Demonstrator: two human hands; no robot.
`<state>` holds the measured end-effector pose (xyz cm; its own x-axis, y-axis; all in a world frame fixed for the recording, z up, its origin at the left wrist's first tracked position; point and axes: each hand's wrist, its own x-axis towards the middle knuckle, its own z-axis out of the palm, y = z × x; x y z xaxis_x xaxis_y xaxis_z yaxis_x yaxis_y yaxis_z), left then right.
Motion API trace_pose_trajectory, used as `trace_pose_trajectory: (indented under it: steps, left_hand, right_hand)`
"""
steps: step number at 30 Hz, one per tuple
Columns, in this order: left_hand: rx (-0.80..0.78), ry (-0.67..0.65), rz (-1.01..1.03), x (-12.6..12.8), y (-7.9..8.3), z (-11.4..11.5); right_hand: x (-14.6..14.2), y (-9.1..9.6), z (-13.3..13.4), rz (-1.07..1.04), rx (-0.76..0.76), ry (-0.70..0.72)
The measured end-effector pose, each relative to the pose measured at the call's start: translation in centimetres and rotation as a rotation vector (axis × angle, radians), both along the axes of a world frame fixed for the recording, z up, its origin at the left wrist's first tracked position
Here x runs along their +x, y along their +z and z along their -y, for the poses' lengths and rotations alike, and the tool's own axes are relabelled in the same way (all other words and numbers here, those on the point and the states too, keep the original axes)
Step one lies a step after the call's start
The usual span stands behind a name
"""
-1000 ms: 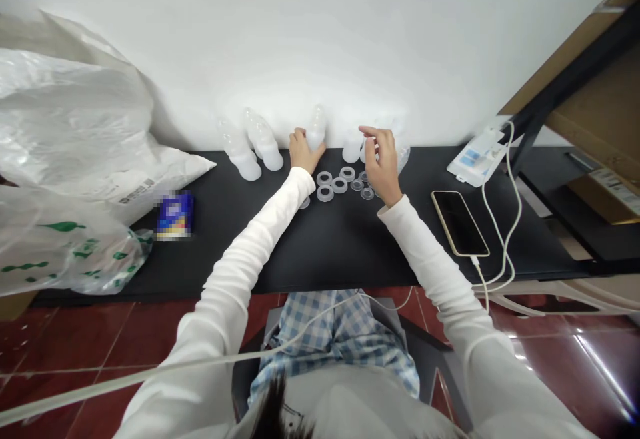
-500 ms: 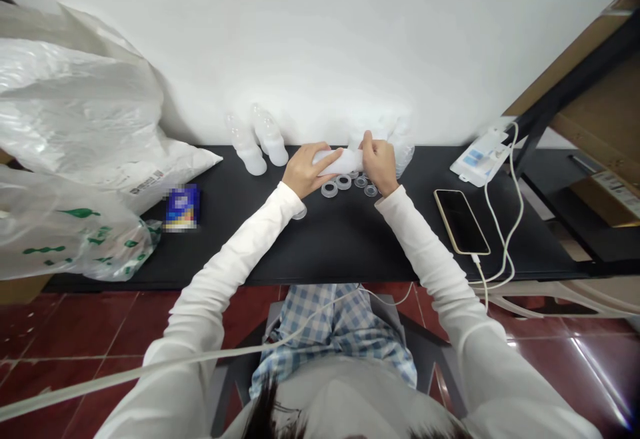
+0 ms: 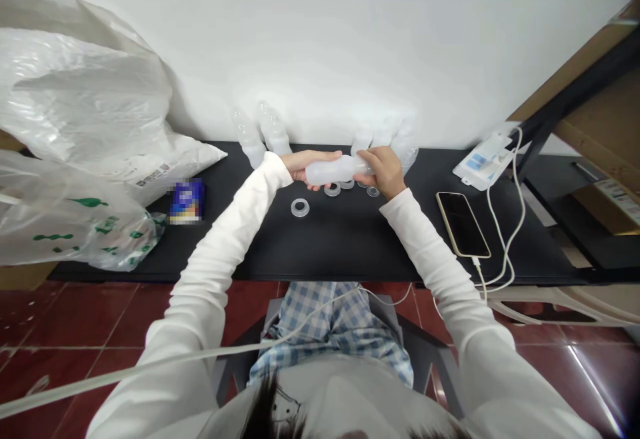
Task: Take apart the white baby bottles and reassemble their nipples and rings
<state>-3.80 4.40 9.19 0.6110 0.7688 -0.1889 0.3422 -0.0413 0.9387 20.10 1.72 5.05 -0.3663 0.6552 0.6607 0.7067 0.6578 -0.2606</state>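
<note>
A translucent white plastic bottle [image 3: 333,170] lies sideways in the air above the black table [image 3: 325,246], held by both my hands. My left hand [image 3: 303,162] wraps round its left end. My right hand [image 3: 383,169] is closed on its right end, near the neck. Under the bottle lie several clear plastic rings [image 3: 333,190], and one ring [image 3: 300,208] sits apart, closer to me. More upright bottles [image 3: 260,134] stand against the wall on the left, and others [image 3: 387,139] stand behind my right hand.
Big plastic bags [image 3: 80,159] cover the table's left end, with a small blue packet [image 3: 186,200] beside them. A phone [image 3: 463,223] on a white cable [image 3: 505,239] and a white charger pack [image 3: 483,161] lie at the right. A dark shelf frame [image 3: 575,86] rises far right.
My left hand took an upright bottle from the wall, tipped it sideways and brought it toward me. My right hand came onto its other end. One ring now lies uncovered.
</note>
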Motion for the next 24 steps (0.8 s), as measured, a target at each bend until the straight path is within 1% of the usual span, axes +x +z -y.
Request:
trace_pose_trajectory:
  steps: [2, 4, 6, 7, 10, 12, 13, 16, 19, 21, 24]
  left_hand:
    - [-0.067, 0.044, -0.079, -0.5, 0.1, -0.5]
    - [-0.156, -0.005, -0.107, -1.3, -0.1, -0.9]
    - [-0.202, -0.069, -0.059, -2.3, -0.5, -1.2]
    - [-0.192, -0.062, -0.009, -2.9, -0.7, -1.3]
    - [-0.062, 0.08, 0.184, -4.3, -1.6, -1.7]
    - [0.004, 0.161, 0.255, -4.7, -2.2, -2.0]
    - [0.021, 0.188, 0.269, -4.7, -2.6, -2.1]
    - [0.065, 0.25, 0.302, -4.0, -4.0, -2.4]
    - [0.198, 0.332, 0.338, -2.6, -5.7, -2.0]
    - [0.339, 0.449, 0.333, -1.6, -7.0, -1.3]
    - [0.528, 0.697, 0.255, -0.8, -8.7, 0.7]
  right_hand:
    - [0.4, -0.1, 0.4, -0.017, -0.062, -0.019]
    - [1.4, 0.1, 0.6, -0.027, -0.107, -0.079]
    - [2.8, 0.4, 0.5, -0.042, -0.094, -0.159]
    - [3.6, 0.6, 0.4, -0.061, -0.058, -0.2]
    - [5.3, 0.7, 0.0, -0.164, 0.125, -0.3]
    - [5.6, 0.5, 0.2, -0.227, 0.188, -0.325]
    - [5.5, 0.3, 0.5, -0.245, 0.18, -0.321]
    - [5.4, -0.1, 1.4, -0.26, 0.067, -0.294]
    - [6.2, -0.2, 1.8, -0.324, 0.019, -0.345]
    - [7.5, -0.2, 1.8, -0.382, 0.043, -0.41]
    - [9.7, -0.7, 2.0, -0.402, 0.089, -0.505]
